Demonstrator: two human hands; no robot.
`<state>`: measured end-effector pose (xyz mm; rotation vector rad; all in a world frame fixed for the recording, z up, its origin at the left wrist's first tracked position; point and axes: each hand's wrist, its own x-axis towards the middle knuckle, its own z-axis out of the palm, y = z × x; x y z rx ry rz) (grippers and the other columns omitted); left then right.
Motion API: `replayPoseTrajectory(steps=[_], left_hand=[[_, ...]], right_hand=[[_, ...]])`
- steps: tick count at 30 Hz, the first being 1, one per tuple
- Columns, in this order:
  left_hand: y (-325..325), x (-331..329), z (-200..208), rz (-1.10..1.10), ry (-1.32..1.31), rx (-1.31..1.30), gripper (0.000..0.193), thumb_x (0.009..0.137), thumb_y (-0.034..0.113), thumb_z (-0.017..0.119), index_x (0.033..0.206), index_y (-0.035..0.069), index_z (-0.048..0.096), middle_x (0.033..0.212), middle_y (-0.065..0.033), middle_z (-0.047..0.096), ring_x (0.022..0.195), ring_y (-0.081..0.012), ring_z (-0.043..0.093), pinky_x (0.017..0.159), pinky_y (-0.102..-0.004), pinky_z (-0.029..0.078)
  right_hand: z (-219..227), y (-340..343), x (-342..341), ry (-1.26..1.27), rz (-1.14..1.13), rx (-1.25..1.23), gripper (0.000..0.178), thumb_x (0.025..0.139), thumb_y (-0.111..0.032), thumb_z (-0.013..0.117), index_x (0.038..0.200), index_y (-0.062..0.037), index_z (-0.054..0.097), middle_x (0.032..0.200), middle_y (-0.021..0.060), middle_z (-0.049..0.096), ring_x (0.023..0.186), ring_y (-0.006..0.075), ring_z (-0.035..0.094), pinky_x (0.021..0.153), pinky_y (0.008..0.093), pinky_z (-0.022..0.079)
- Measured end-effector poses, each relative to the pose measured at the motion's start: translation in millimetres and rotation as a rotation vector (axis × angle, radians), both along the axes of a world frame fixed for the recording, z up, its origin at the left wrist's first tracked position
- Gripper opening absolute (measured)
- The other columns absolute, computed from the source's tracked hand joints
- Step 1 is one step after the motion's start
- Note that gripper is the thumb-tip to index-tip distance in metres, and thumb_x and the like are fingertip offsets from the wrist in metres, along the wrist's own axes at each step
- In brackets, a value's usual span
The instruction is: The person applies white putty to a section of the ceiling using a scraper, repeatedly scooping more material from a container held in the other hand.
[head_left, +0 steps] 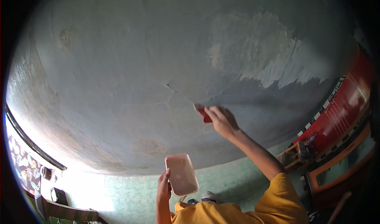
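Note:
My right hand (222,120) is raised against a pale grey-green plastered wall (130,73) and grips a small red-handled scraper (202,112), whose blade lies flat on the surface beside a thin crack (172,88). My left hand (163,185) holds a shallow pinkish rectangular tray (181,174) by its left edge, lower down and apart from the wall. A lighter patch of fresh filler (257,50) spreads over the wall's upper right.
Light green floor tiles (130,192) lie below. A small wooden stool (295,155) with a bottle stands at the right near a red cabinet (344,105). A floral curtain (21,160) and dark window frame are at the left.

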<state>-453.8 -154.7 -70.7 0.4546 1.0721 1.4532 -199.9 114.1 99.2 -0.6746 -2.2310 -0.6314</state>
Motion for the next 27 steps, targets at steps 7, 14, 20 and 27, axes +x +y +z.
replayPoseTrajectory(steps=[7, 14, 20, 27], left_hand=[[3.3, 7.7, 15.0, -0.088, -0.14, 0.166, 0.059, 0.109, 0.043, 0.052, 0.147, -0.002, 0.052, 0.133, -0.0124, 0.067, 0.118, -0.0213, 0.067, 0.101, -0.0377, 0.056], [-5.1, 11.3, 23.3, -0.098, -0.196, 0.13, 0.065, 0.109, 0.047, 0.045, 0.153, -0.001, 0.046, 0.145, -0.0144, 0.061, 0.13, -0.025, 0.061, 0.11, -0.0413, 0.05], [1.0, 9.9, 7.1, -0.048, -0.144, 0.156, 0.06, 0.108, 0.043, 0.049, 0.15, 0.001, 0.049, 0.141, -0.0123, 0.063, 0.127, -0.0233, 0.062, 0.109, -0.0397, 0.049], [-9.7, 14.9, 12.3, 0.034, -0.12, 0.191, 0.055, 0.107, 0.045, 0.054, 0.14, 0.002, 0.055, 0.132, -0.0092, 0.066, 0.121, -0.0192, 0.064, 0.104, -0.0369, 0.052]], right_hand=[[162.4, 14.7, -19.8, 0.247, -0.102, 0.313, 0.056, 0.086, 0.004, 0.067, 0.141, -0.0079, 0.064, 0.123, 0.0096, 0.065, 0.104, 0.0295, 0.065, 0.092, 0.0438, 0.053], [-21.4, -0.1, -9.4, -0.129, -0.044, -0.021, 0.049, 0.09, -0.002, 0.064, 0.139, -0.0062, 0.066, 0.12, 0.0084, 0.066, 0.105, 0.0287, 0.065, 0.094, 0.0435, 0.054], [192.2, 7.3, -35.2, 0.281, -0.032, 0.382, 0.041, 0.093, -0.001, 0.066, 0.134, -0.0086, 0.066, 0.118, 0.0089, 0.065, 0.108, 0.0302, 0.064, 0.085, 0.0453, 0.053], [30.8, -9.7, -33.3, -0.033, -0.073, 0.162, 0.044, 0.091, -0.003, 0.061, 0.135, -0.0043, 0.067, 0.122, 0.0087, 0.066, 0.102, 0.0327, 0.063, 0.093, 0.0451, 0.054]])
